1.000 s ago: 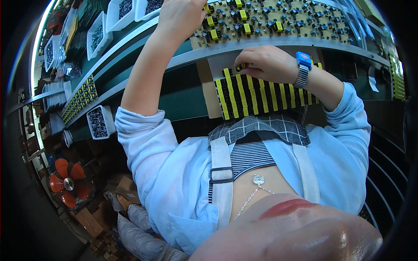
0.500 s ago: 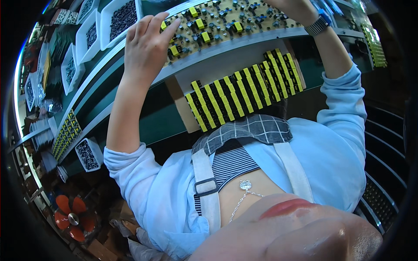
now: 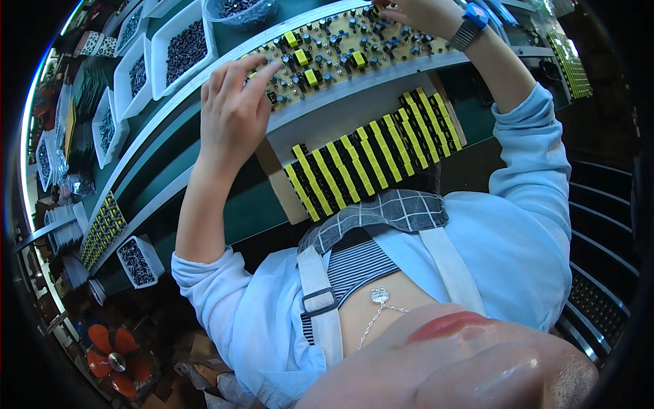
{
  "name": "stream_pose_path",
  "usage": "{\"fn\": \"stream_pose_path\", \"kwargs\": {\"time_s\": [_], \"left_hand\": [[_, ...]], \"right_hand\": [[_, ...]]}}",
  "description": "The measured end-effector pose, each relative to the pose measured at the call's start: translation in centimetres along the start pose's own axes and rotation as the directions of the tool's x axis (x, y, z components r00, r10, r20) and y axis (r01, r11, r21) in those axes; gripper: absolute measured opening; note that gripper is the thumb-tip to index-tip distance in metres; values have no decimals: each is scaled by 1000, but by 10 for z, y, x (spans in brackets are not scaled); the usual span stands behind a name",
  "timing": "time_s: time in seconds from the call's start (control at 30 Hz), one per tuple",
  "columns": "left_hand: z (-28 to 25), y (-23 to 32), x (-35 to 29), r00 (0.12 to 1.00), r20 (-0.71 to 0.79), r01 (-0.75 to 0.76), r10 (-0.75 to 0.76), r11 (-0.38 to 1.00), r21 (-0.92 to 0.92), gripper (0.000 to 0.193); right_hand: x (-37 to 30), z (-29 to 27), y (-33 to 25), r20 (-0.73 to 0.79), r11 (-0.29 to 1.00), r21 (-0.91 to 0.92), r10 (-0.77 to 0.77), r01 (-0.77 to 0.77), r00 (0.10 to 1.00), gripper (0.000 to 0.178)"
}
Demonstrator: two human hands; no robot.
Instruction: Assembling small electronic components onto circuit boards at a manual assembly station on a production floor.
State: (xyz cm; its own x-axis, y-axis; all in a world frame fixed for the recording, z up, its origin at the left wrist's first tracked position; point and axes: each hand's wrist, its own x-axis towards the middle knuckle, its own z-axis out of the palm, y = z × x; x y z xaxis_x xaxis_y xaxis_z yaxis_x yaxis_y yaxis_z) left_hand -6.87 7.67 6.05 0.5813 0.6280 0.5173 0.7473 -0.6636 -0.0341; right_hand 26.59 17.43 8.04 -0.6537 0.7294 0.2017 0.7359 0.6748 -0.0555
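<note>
A tan circuit board [image 3: 337, 70], crowded with small upright components, lies along the bench rail at the top. Several yellow blocks [image 3: 301, 57] stand on its left half. My left hand [image 3: 235, 112] hovers at the board's left end, fingers bent and apart, hiding the parts beneath. At the board's far edge is my right hand [image 3: 424, 15], fingertips close together over the components; the picture's top edge cuts it off, and what it pinches cannot be made out. Between the board and my body, a shallow box holds neat rows of yellow-and-black blocks [image 3: 368, 157].
White bins [image 3: 155, 65] of small dark parts line the bench at the left, beside a clear round tub [image 3: 242, 15]. Another bin [image 3: 138, 262] sits lower left, near an orange-bladed fan [image 3: 117, 361]. More boards with yellow blocks stand at left [image 3: 103, 232] and far right [image 3: 571, 67].
The view has shifted, so the board and box sit lower. My left hand has drawn slightly nearer me over the board's left end. My right hand has moved left along the far edge.
</note>
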Motion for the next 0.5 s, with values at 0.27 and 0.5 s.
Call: {"fn": "stream_pose_path", "kwargs": {"time_s": [0.27, 0.5], "left_hand": [[-23, 23, 10, 996, -75, -69, 48, 953, -296, 32], [-36, 39, 12, 990, -119, -119, 78, 909, -399, 28]], "right_hand": [[4, 3, 17, -53, 997, 56, -53, 56, 997, 23], [0, 9, 17, -58, 997, 63, -30, 33, 998, 24]]}}
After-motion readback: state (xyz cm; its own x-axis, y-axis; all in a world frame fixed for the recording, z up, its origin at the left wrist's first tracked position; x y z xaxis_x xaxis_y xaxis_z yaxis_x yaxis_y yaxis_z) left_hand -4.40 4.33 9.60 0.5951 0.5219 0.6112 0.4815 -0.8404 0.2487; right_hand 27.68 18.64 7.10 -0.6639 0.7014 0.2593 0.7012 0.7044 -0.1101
